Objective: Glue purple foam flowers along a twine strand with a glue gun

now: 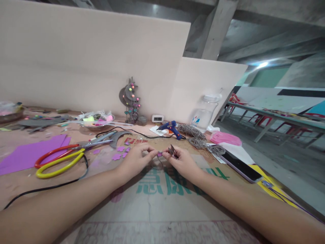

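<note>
Head view, purple foam piece [159,154] pinched between both hands' fingers [153,154]

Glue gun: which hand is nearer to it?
Right. The right hand, gripping small snips, sits just in front of the blue glue gun. The left hand is farther off, to the gun's left.

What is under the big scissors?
Under the scissors lie a purple foam sheet at the handles and the brown table. A black cord passes beneath them; anything beneath the sheet is hidden.
</note>
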The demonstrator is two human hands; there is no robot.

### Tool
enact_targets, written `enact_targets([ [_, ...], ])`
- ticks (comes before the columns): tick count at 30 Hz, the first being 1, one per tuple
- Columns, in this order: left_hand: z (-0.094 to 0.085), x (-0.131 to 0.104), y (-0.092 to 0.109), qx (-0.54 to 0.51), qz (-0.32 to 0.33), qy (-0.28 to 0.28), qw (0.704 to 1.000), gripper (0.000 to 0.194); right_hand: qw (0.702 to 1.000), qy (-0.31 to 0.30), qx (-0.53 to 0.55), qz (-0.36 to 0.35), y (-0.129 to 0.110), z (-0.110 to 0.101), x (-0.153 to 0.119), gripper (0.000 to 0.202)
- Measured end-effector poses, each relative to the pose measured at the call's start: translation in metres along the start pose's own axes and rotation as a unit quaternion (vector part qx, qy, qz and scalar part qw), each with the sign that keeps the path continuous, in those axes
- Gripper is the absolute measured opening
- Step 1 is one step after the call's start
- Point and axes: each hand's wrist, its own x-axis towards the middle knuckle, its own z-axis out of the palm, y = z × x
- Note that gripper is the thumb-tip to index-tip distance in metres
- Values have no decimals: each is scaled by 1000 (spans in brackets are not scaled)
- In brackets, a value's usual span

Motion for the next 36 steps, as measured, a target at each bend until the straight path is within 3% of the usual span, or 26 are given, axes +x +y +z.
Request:
enact_targets([
  [36,-1,0,2,-15,-23,-5,1000,21,1000,6,10,1,1,0,0,23],
])
